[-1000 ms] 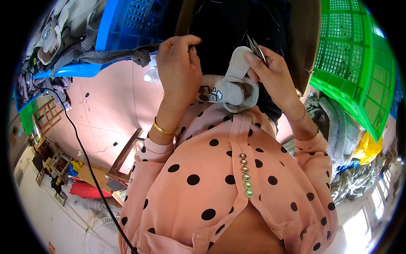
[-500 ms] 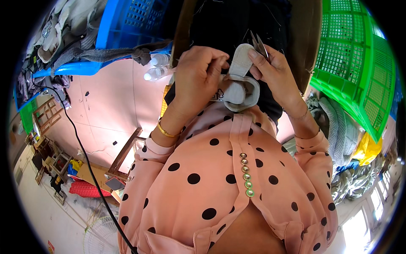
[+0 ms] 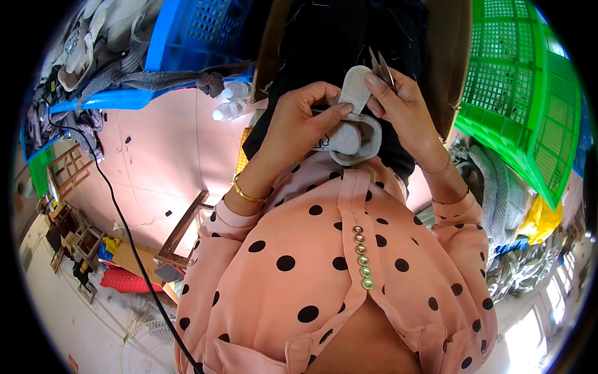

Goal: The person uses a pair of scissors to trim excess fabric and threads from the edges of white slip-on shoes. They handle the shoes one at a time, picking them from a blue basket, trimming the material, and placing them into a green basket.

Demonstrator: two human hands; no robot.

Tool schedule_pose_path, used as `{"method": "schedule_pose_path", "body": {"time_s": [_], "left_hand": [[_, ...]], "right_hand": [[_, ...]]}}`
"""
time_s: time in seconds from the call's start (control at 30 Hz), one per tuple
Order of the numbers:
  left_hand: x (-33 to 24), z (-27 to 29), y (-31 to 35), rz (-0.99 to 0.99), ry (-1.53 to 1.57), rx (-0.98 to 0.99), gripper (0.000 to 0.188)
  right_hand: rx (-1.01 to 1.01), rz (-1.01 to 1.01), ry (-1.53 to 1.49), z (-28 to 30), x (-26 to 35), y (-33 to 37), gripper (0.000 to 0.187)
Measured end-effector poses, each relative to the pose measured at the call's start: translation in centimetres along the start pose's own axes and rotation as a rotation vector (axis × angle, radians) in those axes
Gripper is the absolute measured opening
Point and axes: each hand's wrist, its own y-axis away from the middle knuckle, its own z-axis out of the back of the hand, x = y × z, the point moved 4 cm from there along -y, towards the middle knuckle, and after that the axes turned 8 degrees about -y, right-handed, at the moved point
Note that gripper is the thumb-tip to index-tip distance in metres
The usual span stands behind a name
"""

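Observation:
A pale grey sewn piece, looking like a small shoe upper [image 3: 366, 149], is held up between my hands above my lap. It has a rounded tongue-like tab [image 3: 354, 87] pointing away from me and a padded, curved opening nearer my body. My left hand [image 3: 299, 121] pinches the base of the tab, thumb on top, covering part of the printed side. Fingertips of my right hand [image 3: 402, 103] grip the tab's right edge. Tucked in that same hand is a small pair of metal scissors [image 3: 382, 67], blades apart and pointing away; their handles are hidden in my palm.
Dark cloth with loose threads covers my lap, inside a cardboard box [image 3: 460, 75]. A green plastic crate [image 3: 507, 68] stands right, a blue crate [image 3: 187, 43] far left with grey pieces heaped beside it. Plastic bottles [image 3: 230, 110] lie near the blue crate. A black cable [image 3: 128, 230] hangs at left.
My left hand has shifted right, and its thumb and fingers now pinch the tab's base. My right hand, with the scissors, has barely moved.

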Motion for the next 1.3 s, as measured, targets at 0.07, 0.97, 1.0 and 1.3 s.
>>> {"method": "schedule_pose_path", "body": {"time_s": [0.07,0.97,1.0,1.3], "left_hand": [[-0.3,0.0,0.1,-0.006,0.034,0.011,0.017],[-7.9,1.1,2.3,-0.148,0.289,-0.127,0.024],[-8.0,1.0,2.3,-0.143,0.305,-0.125,0.024],[-8.0,1.0,2.4,-0.160,0.307,-0.131,0.024]], "right_hand": [[-0.015,0.010,0.028,0.2,-0.2,0.0,0.026],[-0.227,1.004,1.332,-1.9,10.2,4.2,0.038],[-0.225,0.998,1.310,-1.8,10.2,4.2,0.037],[-0.128,0.795,1.106,-1.4,10.3,3.9,0.038]]}}
